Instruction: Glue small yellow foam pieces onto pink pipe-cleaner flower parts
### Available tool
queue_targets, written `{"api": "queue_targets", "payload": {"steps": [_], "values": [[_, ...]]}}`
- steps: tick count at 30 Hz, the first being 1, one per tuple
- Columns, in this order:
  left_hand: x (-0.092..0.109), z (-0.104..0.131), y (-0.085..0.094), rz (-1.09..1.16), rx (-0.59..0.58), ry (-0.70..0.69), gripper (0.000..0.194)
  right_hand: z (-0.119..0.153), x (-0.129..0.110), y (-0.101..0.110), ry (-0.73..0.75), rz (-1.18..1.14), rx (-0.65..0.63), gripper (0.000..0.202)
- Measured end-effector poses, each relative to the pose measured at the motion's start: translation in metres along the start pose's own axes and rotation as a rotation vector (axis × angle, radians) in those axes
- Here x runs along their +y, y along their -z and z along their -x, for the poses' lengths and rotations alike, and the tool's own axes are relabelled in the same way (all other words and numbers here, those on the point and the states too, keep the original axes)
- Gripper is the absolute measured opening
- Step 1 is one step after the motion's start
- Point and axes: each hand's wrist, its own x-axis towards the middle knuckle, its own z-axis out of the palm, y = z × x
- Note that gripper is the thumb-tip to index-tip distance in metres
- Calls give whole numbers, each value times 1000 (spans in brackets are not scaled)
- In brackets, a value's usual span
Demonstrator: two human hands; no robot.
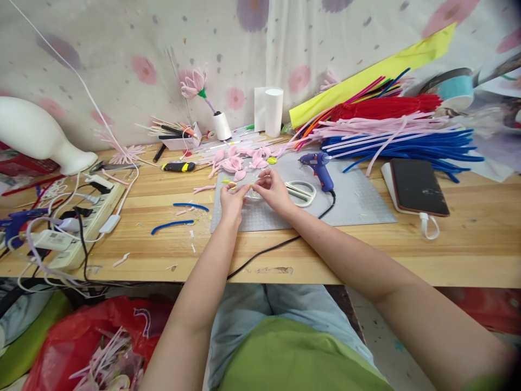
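Above the left part of the grey cutting mat (354, 209), my left hand (233, 201) and my right hand (271, 191) meet fingertip to fingertip. Both are closed in a pinch on something too small to make out. A bit of yellow shows by the left fingers. Just beyond them lie pink pipe-cleaner petals (234, 164) and a small yellow coil (272, 161). Scissors with pale handles (303, 194) rest right of my right hand, their blades partly hidden. A blue glue gun (319, 168) lies farther right on the mat.
Pink pipe cleaners (374, 127) and blue ones (423, 152) are heaped at the back right. A phone (421, 184) lies on the right. At left are a power strip (87, 228), a utility knife (178, 166) and blue pipe-cleaner pieces (173, 226). The glue gun's black cord (264, 251) crosses the front.
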Motion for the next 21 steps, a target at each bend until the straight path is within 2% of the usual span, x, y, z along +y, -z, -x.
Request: {"api": "queue_targets", "payload": {"steps": [7, 15, 21], "values": [[3, 1, -3, 83, 9, 114, 48, -2, 0, 0, -43, -89, -29, 39], [2, -3, -3, 217, -109, 178, 21, -3, -2, -1, -27, -120, -48, 36], [-4, -12, -6, 281, -79, 204, 16, -2, -4, -3, 10, -80, -48, 37]]}}
